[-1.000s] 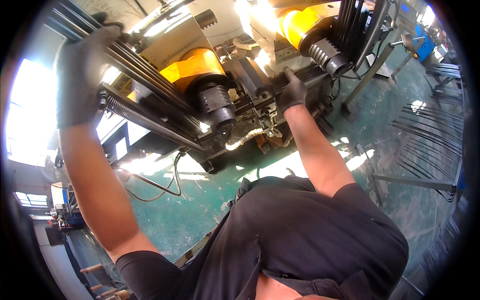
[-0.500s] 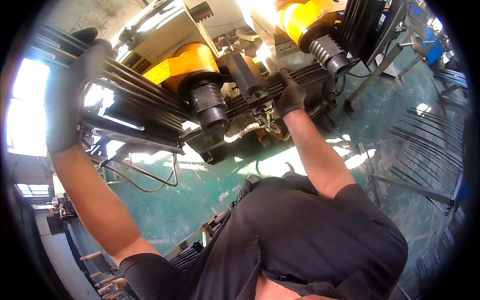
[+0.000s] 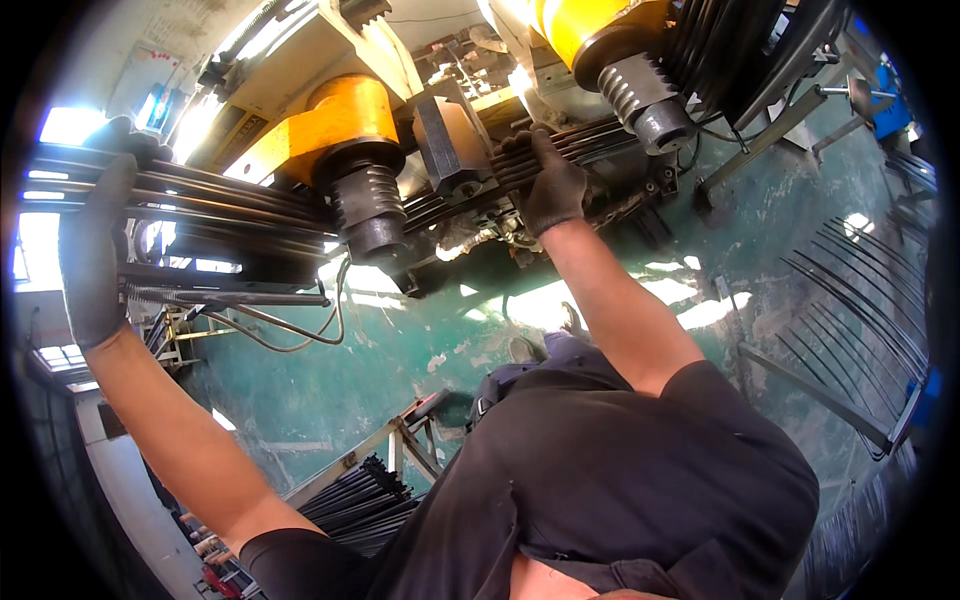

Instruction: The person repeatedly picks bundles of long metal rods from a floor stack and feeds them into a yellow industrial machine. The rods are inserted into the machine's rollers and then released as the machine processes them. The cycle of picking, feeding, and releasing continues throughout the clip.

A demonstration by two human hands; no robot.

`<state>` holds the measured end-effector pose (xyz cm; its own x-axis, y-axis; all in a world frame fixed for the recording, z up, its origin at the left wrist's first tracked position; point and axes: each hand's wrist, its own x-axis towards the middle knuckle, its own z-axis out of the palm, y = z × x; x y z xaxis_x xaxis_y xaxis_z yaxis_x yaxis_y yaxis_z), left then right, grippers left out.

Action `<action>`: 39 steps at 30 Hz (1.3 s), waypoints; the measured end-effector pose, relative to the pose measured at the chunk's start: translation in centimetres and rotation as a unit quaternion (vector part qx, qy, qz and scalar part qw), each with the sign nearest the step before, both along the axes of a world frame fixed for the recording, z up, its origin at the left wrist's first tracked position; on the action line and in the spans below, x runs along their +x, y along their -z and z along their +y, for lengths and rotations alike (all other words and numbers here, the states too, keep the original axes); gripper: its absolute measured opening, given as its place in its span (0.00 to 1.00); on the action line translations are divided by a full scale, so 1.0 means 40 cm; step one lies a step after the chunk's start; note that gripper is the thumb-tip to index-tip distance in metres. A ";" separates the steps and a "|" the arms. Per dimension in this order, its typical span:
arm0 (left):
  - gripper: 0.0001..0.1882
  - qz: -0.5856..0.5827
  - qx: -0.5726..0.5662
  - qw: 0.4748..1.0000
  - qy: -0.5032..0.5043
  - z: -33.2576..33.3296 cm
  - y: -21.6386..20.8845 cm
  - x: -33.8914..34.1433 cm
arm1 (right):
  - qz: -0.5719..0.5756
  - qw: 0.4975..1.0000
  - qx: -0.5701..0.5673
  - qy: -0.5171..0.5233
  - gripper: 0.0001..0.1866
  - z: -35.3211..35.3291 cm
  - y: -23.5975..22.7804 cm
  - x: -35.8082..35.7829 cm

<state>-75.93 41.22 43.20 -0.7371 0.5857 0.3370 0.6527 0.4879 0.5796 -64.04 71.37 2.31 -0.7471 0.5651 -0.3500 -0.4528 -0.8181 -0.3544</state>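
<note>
A bundle of long, thin dark metal rods (image 3: 235, 203) runs across the machine in front of me. My left hand (image 3: 98, 240), in a dark glove, grips the bundle near its left end, thumb across the near side and fingers behind. Farther right, my right hand (image 3: 553, 190), gloved too, is closed round the rods beside a dark metal block (image 3: 447, 148). Between my hands a yellow machine head (image 3: 355, 118) carries a ribbed dark spindle (image 3: 370, 208) over the rods. Part of the bundle is hidden behind it.
A second yellow head (image 3: 600, 40) with its ribbed spindle (image 3: 642, 100) stands to the right. A cable (image 3: 290, 347) loops below the machine. Curved rods (image 3: 865, 290) lie on a rack at right. More black rods (image 3: 370, 505) rest on a stand at lower left.
The view has shifted, so the machine sits farther left. My left hand is lower and farther left in the picture, with its grip plainer. My right hand stays beside the block.
</note>
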 end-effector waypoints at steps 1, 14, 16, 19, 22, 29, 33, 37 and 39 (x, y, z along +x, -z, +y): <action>0.23 -0.002 0.004 1.000 0.006 0.007 0.004 -0.005 | 0.000 1.000 0.000 -0.003 0.13 0.006 -0.003 0.003; 0.23 0.100 -0.080 0.992 -0.002 -0.039 -0.024 0.057 | -0.091 0.996 -0.005 -0.001 0.15 -0.011 -0.064 0.047; 0.24 0.168 -0.093 0.981 -0.015 -0.041 -0.034 0.137 | -0.132 0.989 0.027 0.063 0.13 -0.016 -0.088 0.091; 0.22 0.273 -0.044 0.960 -0.036 -0.091 0.027 0.277 | -0.083 0.991 0.104 -0.011 0.10 -0.046 -0.112 0.285; 0.21 0.334 0.033 0.940 -0.061 -0.161 0.164 0.411 | 0.003 0.995 0.079 0.061 0.11 -0.049 -0.101 0.525; 0.18 0.174 0.177 0.964 -0.093 -0.154 0.727 0.680 | -0.325 0.894 0.160 0.264 0.21 0.172 0.060 1.333; 0.14 -0.351 0.275 0.893 0.064 0.065 0.986 0.954 | -0.619 0.605 0.319 0.386 0.26 0.323 0.002 1.883; 0.18 -0.765 0.318 0.559 0.043 0.320 1.127 1.398 | -0.628 0.550 0.298 0.463 0.18 0.458 -0.235 2.224; 0.21 -0.660 0.123 0.725 0.158 0.376 1.226 1.514 | -0.703 0.456 0.332 0.433 0.22 0.567 -0.264 2.437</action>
<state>-15.36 56.27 -5.83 -0.3554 0.8369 -0.4163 -0.4919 0.2113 0.8446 33.45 94.03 12.89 0.5562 0.7650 0.3247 0.5534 -0.0495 -0.8315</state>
